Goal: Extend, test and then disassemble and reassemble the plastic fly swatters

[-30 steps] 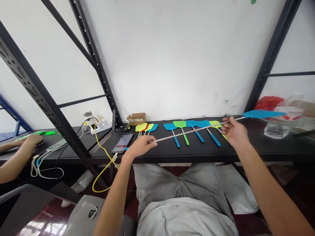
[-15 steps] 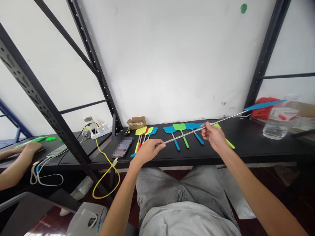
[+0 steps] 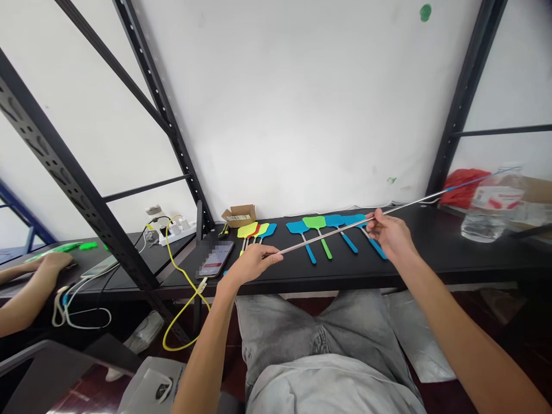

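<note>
I hold a long fly swatter with an extended metal rod (image 3: 328, 234) and a blue head (image 3: 478, 179) out to the right, seen edge-on. My left hand (image 3: 252, 263) is closed round the rod's near end. My right hand (image 3: 390, 234) pinches the rod farther along. Under the rod, on the black table (image 3: 431, 253), lies a row of short blue and green swatters (image 3: 321, 227), and a small bunch of yellow, red and blue swatters (image 3: 254, 231) lies to the left.
A phone (image 3: 215, 257) on a yellow cable (image 3: 183, 299) lies left of my left hand. A small cardboard box (image 3: 239, 215) stands at the back. A water bottle (image 3: 485, 210) and red bag (image 3: 463, 187) are at right. Another person's arm (image 3: 26, 287) rests at far left. Black rack posts flank the table.
The swatter's head has turned from flat to edge-on. My right hand slid in along the rod, then back out a little to the right. My left hand kept hold of the near end.
</note>
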`<state>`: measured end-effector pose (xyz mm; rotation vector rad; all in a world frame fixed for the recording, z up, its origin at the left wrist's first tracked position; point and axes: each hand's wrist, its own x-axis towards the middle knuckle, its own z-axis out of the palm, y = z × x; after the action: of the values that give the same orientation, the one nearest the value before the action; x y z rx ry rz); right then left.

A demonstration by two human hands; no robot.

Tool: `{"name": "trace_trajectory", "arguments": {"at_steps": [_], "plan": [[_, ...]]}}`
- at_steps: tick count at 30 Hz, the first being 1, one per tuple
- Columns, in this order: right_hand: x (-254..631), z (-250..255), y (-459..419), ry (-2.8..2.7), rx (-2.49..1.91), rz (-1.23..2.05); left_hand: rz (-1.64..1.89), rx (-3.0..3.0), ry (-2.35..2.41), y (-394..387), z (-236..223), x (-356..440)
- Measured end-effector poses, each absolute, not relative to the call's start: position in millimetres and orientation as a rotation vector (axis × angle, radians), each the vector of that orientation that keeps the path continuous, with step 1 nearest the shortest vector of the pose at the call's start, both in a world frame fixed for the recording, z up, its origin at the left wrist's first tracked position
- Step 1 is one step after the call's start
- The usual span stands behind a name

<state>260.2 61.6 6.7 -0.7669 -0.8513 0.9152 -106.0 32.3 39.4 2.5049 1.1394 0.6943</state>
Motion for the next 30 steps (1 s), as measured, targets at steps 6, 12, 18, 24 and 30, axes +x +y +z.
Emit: {"name": "trace_trajectory", "arguments": {"at_steps": [6, 12, 18, 24, 30], "plan": [[272, 9, 61, -0.814, -0.772, 0.884, 0.693, 2.443, 1.146, 30, 43, -111], [273, 7, 61, -0.794, -0.771, 0.892, 0.674, 2.428, 1.16, 35, 41, -118], [285, 9, 59, -0.784, -0.769, 1.008, 0.739, 2.482, 1.351, 44, 39, -131], [320, 9, 61, -0.679, -0.704, 0.975, 0.79, 2.524, 1.602, 46, 42, -152], [340, 19, 52, -0.536, -0.622, 0.944, 0.839, 2.472, 1.78, 56, 44, -176]]}}
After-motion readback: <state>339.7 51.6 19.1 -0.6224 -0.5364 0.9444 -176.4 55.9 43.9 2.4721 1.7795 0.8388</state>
